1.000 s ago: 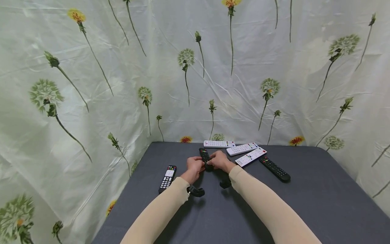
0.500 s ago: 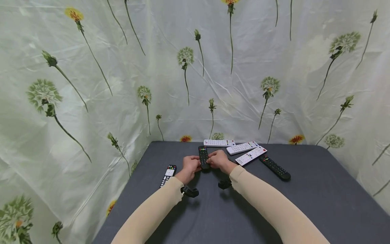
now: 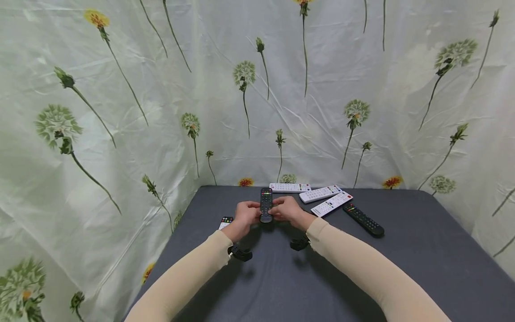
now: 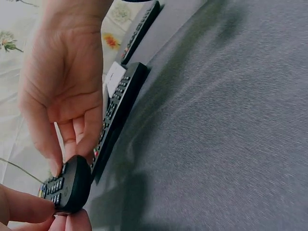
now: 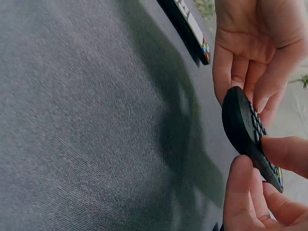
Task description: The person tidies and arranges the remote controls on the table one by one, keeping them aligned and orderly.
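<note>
Between both hands is a black remote control (image 3: 266, 205) with coloured buttons at its far end, held just above the dark cloth. My left hand (image 3: 245, 217) pinches it from the left, thumb on the button face and fingers beneath, as the left wrist view shows. From the right, my right hand (image 3: 289, 210) grips the same remote, its thumb (image 5: 286, 153) on the buttons and its fingers under the body. Behind my left wrist, a black remote with white buttons (image 3: 226, 222) is mostly hidden.
At the back lie three white remotes, the nearest white remote (image 3: 331, 204) slanting beside my right hand. Another black remote (image 3: 363, 220) lies further right. A grey-covered table (image 3: 277, 286) spreads in front, and a flowered curtain (image 3: 322, 89) hangs behind and at the sides.
The held remote has shifted slightly left and now stands straighter toward the back, apart from the cloth. My left hand has moved left, covering more of the remote on that side.
</note>
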`<state>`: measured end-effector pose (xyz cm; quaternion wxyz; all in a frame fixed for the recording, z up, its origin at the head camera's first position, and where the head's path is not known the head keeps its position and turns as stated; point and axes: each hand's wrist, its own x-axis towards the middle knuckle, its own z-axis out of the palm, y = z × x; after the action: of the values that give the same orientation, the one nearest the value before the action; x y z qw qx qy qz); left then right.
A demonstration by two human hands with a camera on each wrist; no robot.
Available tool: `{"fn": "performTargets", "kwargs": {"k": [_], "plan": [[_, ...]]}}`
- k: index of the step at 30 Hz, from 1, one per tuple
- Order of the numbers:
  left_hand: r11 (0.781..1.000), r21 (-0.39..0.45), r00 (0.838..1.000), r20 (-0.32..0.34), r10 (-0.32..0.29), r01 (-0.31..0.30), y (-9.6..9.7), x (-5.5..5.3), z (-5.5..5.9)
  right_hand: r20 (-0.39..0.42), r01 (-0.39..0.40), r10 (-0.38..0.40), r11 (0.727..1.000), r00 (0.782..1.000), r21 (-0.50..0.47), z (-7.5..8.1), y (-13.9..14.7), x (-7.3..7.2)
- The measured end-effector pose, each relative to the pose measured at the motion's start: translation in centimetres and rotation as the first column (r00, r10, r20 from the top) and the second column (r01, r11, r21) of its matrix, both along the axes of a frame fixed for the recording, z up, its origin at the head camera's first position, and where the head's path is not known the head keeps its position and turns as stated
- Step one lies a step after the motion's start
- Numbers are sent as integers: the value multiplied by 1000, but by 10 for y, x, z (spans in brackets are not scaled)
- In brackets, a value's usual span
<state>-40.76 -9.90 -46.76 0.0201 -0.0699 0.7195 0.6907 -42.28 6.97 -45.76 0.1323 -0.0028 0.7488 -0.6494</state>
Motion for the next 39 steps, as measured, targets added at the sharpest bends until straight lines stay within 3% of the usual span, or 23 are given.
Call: {"fn": "performTargets", "kwargs": {"k": [11,17,23,29,34,39], "plan": [[999,-36,998,63,-21,23,-25,17,5,37,-111,114,990,993,-88,12,-13,23],[995,-88,995,91,-30,38,-42,29,8,61,-173,181,978,982,-117,12,-23,36],[993,-103,991,130,-44,58,-55,40,10,109,-208,225,967,968,-145,13,-31,45],[993,-106,990,131,-45,59,-62,48,14,109,-282,298,949,948,-141,15,-36,52],[991,-122,985,166,-39,60,-67,53,13,133,-336,352,933,926,-128,10,-40,59],[989,-132,982,182,-44,69,-71,60,9,158,-335,354,933,922,-132,1,-42,61]]}}
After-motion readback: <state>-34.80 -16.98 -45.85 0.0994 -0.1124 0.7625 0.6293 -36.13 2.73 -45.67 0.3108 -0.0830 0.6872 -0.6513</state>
